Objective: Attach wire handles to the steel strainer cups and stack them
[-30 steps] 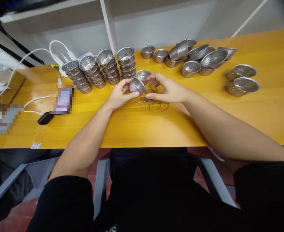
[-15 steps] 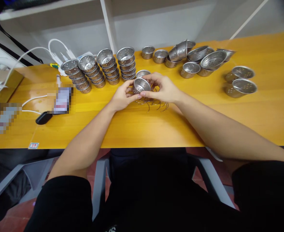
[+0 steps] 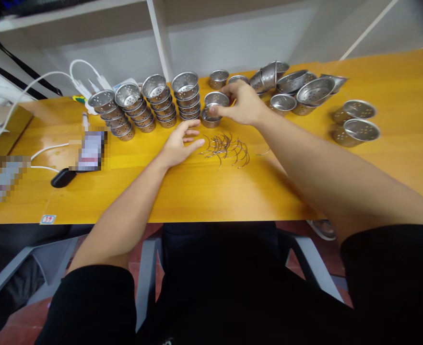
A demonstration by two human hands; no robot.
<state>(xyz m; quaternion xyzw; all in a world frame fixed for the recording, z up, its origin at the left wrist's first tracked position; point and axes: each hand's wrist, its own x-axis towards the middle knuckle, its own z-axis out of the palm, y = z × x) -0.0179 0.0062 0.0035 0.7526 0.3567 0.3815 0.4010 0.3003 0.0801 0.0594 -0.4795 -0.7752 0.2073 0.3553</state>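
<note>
My right hand (image 3: 242, 103) grips a perforated metal cup (image 3: 216, 99) by its right side, with the thumb in front. That cup is at the top of another cup (image 3: 210, 120), just right of the stacked cups. My left hand (image 3: 182, 143) holds nothing, its fingers apart, in front of the fourth stack (image 3: 186, 96). Between and below the hands lies a loose pile of thin curved wires (image 3: 226, 148) on the yellow table (image 3: 197, 191). One more wire (image 3: 264, 153) is partly hidden by my right forearm.
Further left stand three more cup stacks (image 3: 156, 100). Loose and tilted cups (image 3: 314, 91) fill the back right, and two cups (image 3: 357, 132) stand at the right. A phone (image 3: 92, 151), white cables and a black object (image 3: 63, 178) lie on the left.
My right hand has moved up and back with the cup, onto the cup behind. My left hand has let go of the cup and opened, slightly further left.
</note>
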